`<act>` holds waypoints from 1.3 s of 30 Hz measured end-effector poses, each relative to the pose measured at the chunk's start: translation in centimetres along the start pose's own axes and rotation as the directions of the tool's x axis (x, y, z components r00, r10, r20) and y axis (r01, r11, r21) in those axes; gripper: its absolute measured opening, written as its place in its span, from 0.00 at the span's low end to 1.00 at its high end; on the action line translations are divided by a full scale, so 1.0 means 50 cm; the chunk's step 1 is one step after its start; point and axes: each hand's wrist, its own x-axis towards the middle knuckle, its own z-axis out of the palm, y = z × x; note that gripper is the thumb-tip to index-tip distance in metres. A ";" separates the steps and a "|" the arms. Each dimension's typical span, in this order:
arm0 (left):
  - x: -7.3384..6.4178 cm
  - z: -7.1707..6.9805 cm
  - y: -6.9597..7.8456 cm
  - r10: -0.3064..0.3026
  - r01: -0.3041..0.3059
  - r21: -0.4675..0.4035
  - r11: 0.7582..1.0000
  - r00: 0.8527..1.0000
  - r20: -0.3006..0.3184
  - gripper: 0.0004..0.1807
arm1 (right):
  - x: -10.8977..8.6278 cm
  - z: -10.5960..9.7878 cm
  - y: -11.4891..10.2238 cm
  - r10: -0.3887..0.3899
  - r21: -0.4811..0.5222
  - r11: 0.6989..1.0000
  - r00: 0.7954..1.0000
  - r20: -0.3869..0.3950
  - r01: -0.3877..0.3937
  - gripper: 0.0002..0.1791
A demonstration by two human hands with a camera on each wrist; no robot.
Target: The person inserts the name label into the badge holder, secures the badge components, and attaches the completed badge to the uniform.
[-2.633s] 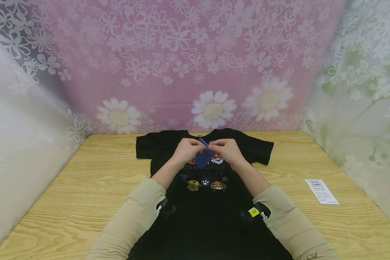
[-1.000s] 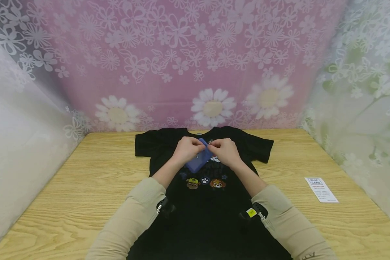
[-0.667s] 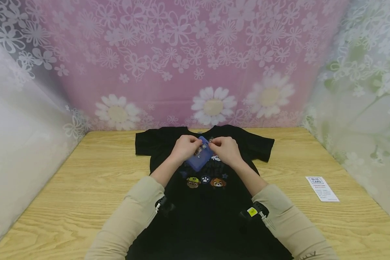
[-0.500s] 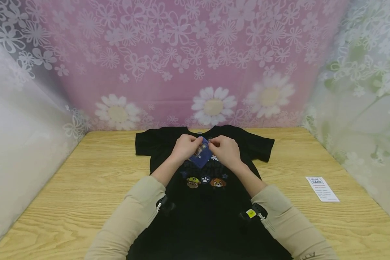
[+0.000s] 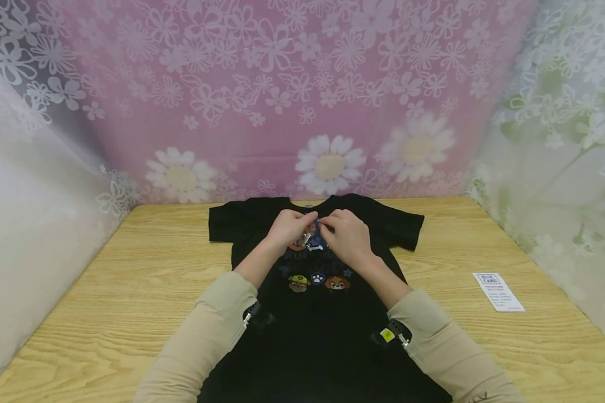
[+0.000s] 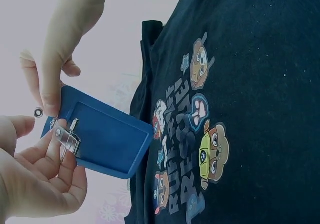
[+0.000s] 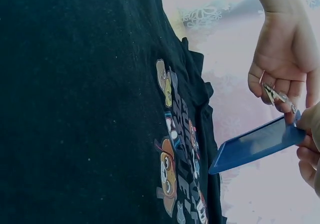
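Note:
In the left wrist view, a blue badge holder [image 6: 107,134] hangs tilted above the shirt. My right hand [image 5: 349,238] pinches its slotted end between thumb and fingers. A metal badge clip with a clear strap [image 6: 68,140] lies against the curled fingers of my left hand [image 5: 288,230], which holds it beside the holder. The strap's round snap [image 6: 38,112] shows near my left thumb tip, and the thumb stands apart from the fingers there. Whether the strap passes through the slot is hard to tell. The right wrist view shows the holder [image 7: 255,141] nearly edge-on.
A black T-shirt [image 5: 322,336] with printed cartoon dogs lies spread on the wooden table [image 5: 146,268], under both hands. To the right lies a white printed card [image 5: 499,292]. Flowered curtains [image 5: 242,112] close off the back and sides.
The blue badge holder has tipped from showing its broad face to looking narrow and dark in the head view. Both hands stay close together above the shirt, with small finger shifts.

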 end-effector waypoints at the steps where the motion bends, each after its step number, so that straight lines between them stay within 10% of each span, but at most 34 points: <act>1: 0.001 -0.001 -0.001 -0.005 0.005 -0.012 1.000 1.000 0.003 0.22 | -0.001 0.001 0.001 -0.004 0.003 1.000 1.000 0.002 0.004 0.05; 10: 0.004 -0.010 -0.012 0.013 -0.013 -0.029 0.999 1.000 0.018 0.21 | -0.003 0.000 0.001 -0.018 0.114 0.993 0.995 0.100 0.007 0.08; 29: -0.002 -0.004 -0.008 0.049 -0.048 -0.036 0.998 0.999 0.002 0.11 | 0.006 -0.006 0.002 0.255 0.377 0.874 0.950 0.181 -0.307 0.10; 33: -0.004 -0.003 -0.008 0.057 -0.057 -0.017 0.998 0.998 0.007 0.11 | 0.011 -0.012 0.002 0.374 0.417 0.782 0.884 0.281 -0.464 0.12; 39: -0.006 -0.006 -0.006 0.070 -0.071 0.032 0.997 0.997 0.020 0.11 | 0.017 -0.015 0.009 0.499 0.521 0.505 0.725 0.475 -0.688 0.13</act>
